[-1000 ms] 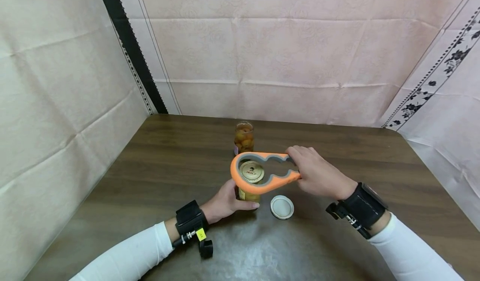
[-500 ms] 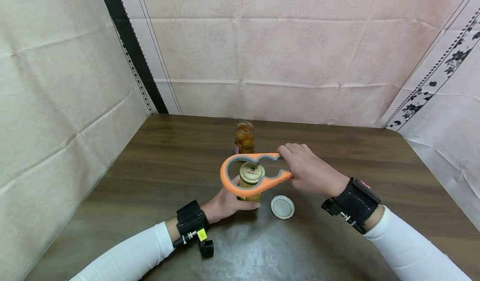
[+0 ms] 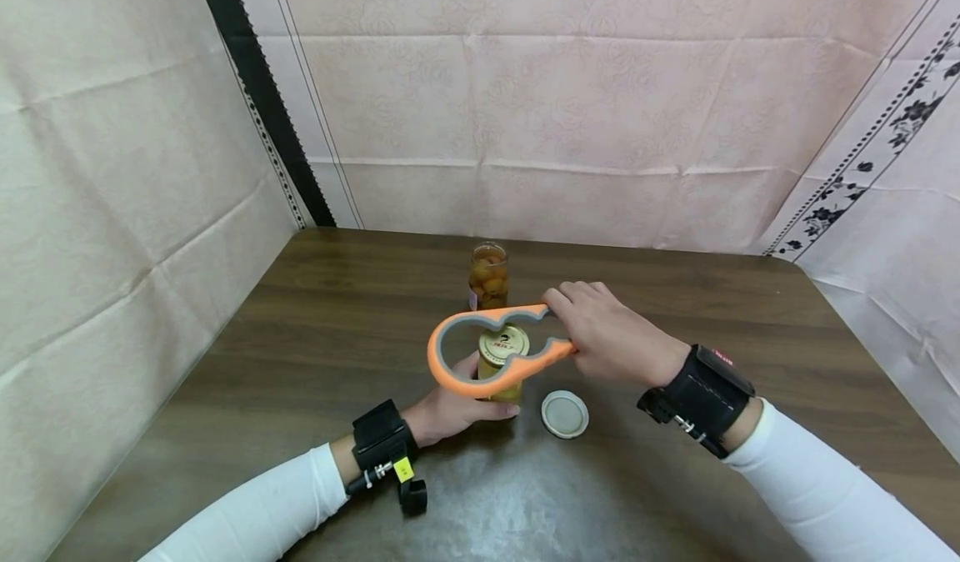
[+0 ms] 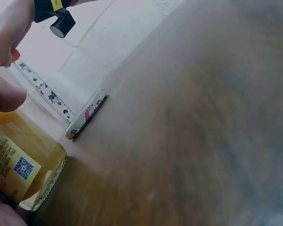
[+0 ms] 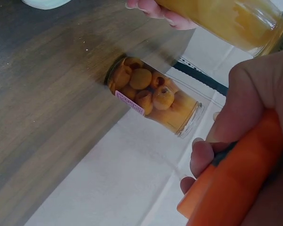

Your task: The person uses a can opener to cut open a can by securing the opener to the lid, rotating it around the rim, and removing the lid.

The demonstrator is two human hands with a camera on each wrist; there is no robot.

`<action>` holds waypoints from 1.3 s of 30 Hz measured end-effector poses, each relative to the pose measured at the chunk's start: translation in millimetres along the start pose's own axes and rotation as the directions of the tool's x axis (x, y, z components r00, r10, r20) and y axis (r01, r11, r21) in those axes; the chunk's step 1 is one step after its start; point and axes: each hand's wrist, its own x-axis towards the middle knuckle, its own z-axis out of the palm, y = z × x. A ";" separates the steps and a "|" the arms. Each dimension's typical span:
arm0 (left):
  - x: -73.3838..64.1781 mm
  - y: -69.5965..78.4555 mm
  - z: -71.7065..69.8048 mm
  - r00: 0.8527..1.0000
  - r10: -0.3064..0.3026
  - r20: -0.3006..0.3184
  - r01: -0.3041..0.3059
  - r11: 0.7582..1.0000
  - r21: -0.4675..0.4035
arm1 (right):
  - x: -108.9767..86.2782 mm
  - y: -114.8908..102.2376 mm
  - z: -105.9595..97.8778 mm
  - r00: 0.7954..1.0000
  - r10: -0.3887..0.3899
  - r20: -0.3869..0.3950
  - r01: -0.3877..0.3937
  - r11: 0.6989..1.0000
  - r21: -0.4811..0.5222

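Observation:
In the head view my left hand (image 3: 448, 412) grips a glass jar (image 3: 512, 394) of yellow contents, standing on the table with its gold lid (image 3: 504, 343) on. My right hand (image 3: 609, 337) holds the handle ends of an orange jar opener (image 3: 476, 389) with a grey scalloped inner edge. The opener's loop overlaps the lid in this view, its rounded end reaching left past the jar. The left wrist view shows the jar's label (image 4: 12, 165) with a square code. In the right wrist view my fingers curl round the orange handles (image 5: 242, 174).
Behind the gripped jar stands a lidless glass jar (image 3: 488, 277) of round brown fruit in liquid. A loose white lid (image 3: 565, 414) lies on the wooden table (image 3: 360, 320), right of the left thumb. Pale cloth (image 3: 570, 103) hangs round the table.
My right hand has moved left with the jar opener, so its loop now extends farther past the jar. My left hand and the gripped jar have stayed in place.

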 end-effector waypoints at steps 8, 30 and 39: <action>-0.3 1.3 0.0 0.999 0.015 0.029 -0.013 0.999 -0.047 | 4.2 -4.0 -2.1 0.999 -0.006 0.038 0.006 1.000 -0.001; -2.6 4.1 1.0 0.992 -0.122 0.015 0.123 0.991 -0.054 | 11.4 -14.6 -3.4 0.997 0.002 0.081 0.005 0.997 -0.079; -2.5 3.8 -0.5 0.996 -0.094 -0.011 0.094 0.996 -0.005 | 10.1 -19.5 -7.3 0.992 0.031 0.121 -0.015 0.992 -0.128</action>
